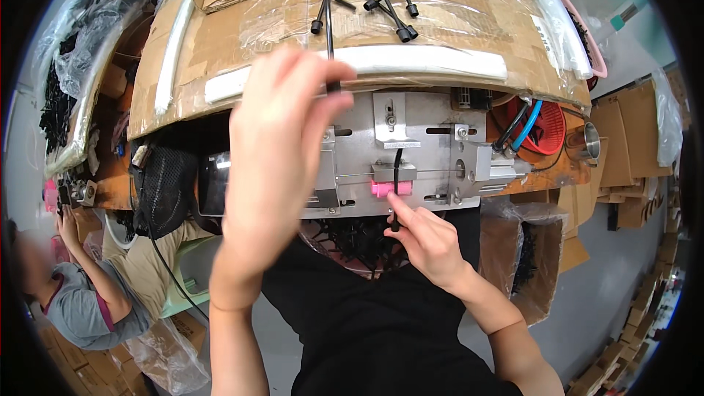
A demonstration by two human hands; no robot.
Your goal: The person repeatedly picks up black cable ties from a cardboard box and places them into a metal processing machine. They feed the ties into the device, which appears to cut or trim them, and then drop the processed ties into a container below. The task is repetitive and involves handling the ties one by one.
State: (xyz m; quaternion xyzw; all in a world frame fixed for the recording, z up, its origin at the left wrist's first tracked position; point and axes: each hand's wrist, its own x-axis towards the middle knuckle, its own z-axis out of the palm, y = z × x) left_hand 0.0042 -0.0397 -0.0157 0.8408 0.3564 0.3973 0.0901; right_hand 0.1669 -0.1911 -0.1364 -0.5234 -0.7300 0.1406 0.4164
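My left hand [275, 121] is raised over the left part of a metal fixture [359, 121], slightly smeared by motion. Its thumb and fingers pinch the near end of a thin black rod [329, 29], which points away over the cardboard. Lower and to the right, my right hand [431, 246] grips the near end of a second black rod [397, 170] between thumb and fingers. That rod lies lengthwise across a pink block [381, 189] and a small metal holder, its far end by the upright bracket [390, 121].
Several black rods with wider ends [402, 31] lie on the cardboard surface [264, 18] beyond the fixture. To the right are a red basket [554, 132], a metal cup [584, 143] and an open carton [539, 286]. Another person [99, 297] works at the left.
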